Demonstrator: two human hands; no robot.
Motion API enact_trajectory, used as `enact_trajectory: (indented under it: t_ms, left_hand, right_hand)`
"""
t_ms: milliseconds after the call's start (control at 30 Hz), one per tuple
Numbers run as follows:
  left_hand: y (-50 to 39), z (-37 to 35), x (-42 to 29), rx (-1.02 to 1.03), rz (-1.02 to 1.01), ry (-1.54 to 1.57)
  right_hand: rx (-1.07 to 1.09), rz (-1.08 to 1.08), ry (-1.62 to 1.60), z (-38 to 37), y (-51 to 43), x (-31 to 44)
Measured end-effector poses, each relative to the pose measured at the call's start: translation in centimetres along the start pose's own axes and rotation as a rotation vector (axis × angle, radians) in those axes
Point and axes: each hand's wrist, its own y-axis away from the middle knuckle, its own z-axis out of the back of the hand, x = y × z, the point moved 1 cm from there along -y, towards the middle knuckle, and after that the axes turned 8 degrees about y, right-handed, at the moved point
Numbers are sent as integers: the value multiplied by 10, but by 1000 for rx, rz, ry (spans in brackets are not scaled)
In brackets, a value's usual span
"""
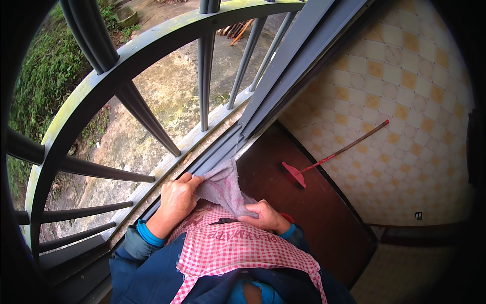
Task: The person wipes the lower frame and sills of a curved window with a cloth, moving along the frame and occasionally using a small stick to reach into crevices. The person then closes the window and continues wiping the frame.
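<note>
A greyish-purple terry cloth with pink patches hangs between both hands, in front of a red-and-white checked apron. My left hand pinches its upper left corner, close above the grey sliding window track. Fingers and thumb of my right hand grip the cloth's lower right end, near the apron's top. The cloth's upper edge lies at the inner side of the track.
Dark metal window bars with a curved rail stand at the left, outside the sill. A grey window frame rises ahead. A red-headed long-handled tool is by the tiled wall, over the dark red floor.
</note>
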Motion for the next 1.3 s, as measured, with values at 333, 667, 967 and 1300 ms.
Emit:
enact_trajectory:
  t_ms: [333, 667, 967, 1300]
  left_hand:
    - [1, 8, -16, -135, -149, 165]
    - [-19, -10, 14, -187, -11, -134]
    - [-88, -43, 13, -38, 22, -96]
    - [-83, -17, 25, 4, 188, 178]
  right_hand:
    - [176, 227, -227, 24, 9, 24]
    - [-335, -148, -477, 2, -19, 6]
    - [-449, -123, -437, -7, -27, -14]
    - [-415, -184, -520, -15, -26, -29]
